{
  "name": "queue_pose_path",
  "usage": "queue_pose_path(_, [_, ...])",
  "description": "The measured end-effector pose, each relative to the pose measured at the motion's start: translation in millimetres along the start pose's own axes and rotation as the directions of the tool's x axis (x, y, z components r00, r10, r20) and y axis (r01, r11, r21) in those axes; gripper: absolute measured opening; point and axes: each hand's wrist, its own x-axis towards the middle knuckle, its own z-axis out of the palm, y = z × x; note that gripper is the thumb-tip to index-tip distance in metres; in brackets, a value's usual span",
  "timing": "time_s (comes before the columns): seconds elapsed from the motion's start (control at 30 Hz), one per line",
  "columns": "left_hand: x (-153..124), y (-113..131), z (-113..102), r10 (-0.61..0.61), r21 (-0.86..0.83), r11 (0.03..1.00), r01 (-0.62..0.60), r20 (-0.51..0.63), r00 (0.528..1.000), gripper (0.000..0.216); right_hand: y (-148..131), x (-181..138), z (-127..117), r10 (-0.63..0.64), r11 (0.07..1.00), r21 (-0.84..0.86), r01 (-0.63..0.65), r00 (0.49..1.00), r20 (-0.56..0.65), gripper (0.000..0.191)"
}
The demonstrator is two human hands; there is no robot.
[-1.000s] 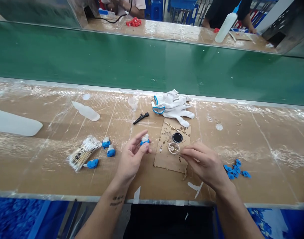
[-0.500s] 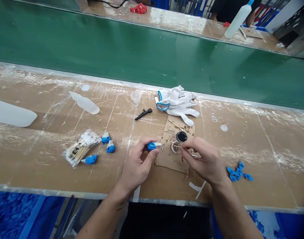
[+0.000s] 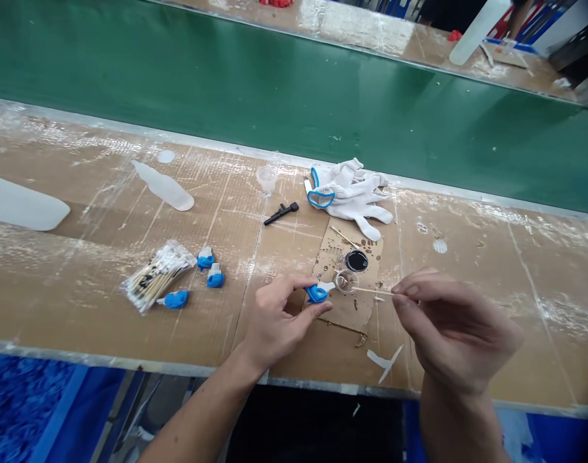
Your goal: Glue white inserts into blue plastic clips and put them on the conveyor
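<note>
My left hand point(image 3: 284, 312) pinches a small blue plastic piece with a white tip point(image 3: 317, 294) between thumb and fingers. Its tip points right, toward a small clear cup point(image 3: 346, 281). In my right hand point(image 3: 455, 325), thumb and fingertips are closed on the end of a thin cotton swab point(image 3: 376, 292), whose far end is at the cup's rim. Behind that cup stands another filled with black liquid point(image 3: 356, 260). Both cups rest on a stained cardboard piece point(image 3: 332, 312), where a second swab point(image 3: 343, 236) lies.
White gloves point(image 3: 354, 196) and a black plastic part point(image 3: 281, 213) lie behind. To the left are a bag of cotton swabs point(image 3: 159, 273) and more blue pieces point(image 3: 176, 299). A green belt point(image 3: 274, 90) runs across; a bottle point(image 3: 479, 32) stands beyond it.
My right hand has drawn back to the right with the swab, now covering the blue pieces there. My left hand has moved the blue piece right, closer to the clear cup.
</note>
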Motion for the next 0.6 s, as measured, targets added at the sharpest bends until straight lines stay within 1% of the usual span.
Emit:
queue_pose_path(0.1, [-0.9, 1.3, 0.7, -0.005, 0.028, 1.0, 0.004, 0.01, 1.0, 0.026, -7.0, 0.9, 11.8, -0.009, 0.996, 0.087, 0.003, 0.998, 0.068, 0.034])
queue_pose_path(0.2, [-2.1, 0.7, -0.5, -0.006, 0.044, 0.999, 0.006, 0.008, 1.0, 0.027, -7.1, 0.4, 19.9, -0.008, 0.993, 0.121, -0.007, 0.992, 0.123, 0.035])
queue_pose_path(0.33, [-2.9, -1.1, -1.3, 0.006, 0.055, 0.998, -0.007, 0.005, 1.0, 0.028, -4.0, 0.3, 24.6, -0.008, 0.994, 0.111, -0.01, 0.987, 0.159, 0.034])
queue_pose_path(0.5, [-3.5, -1.8, -1.5, 0.026, 0.051, 0.998, -0.027, 0.009, 1.0, 0.028, -3.0, 1.3, 26.2, 0.004, 0.996, 0.09, -0.026, 0.972, 0.233, 0.03])
queue_pose_path(0.6, [-4.5, -2.0, -1.5, 0.043, 0.043, 0.998, -0.044, 0.012, 0.999, 0.028, -3.2, 1.8, 25.6, 0.024, 0.996, 0.073, -0.043, 0.968, 0.248, 0.029])
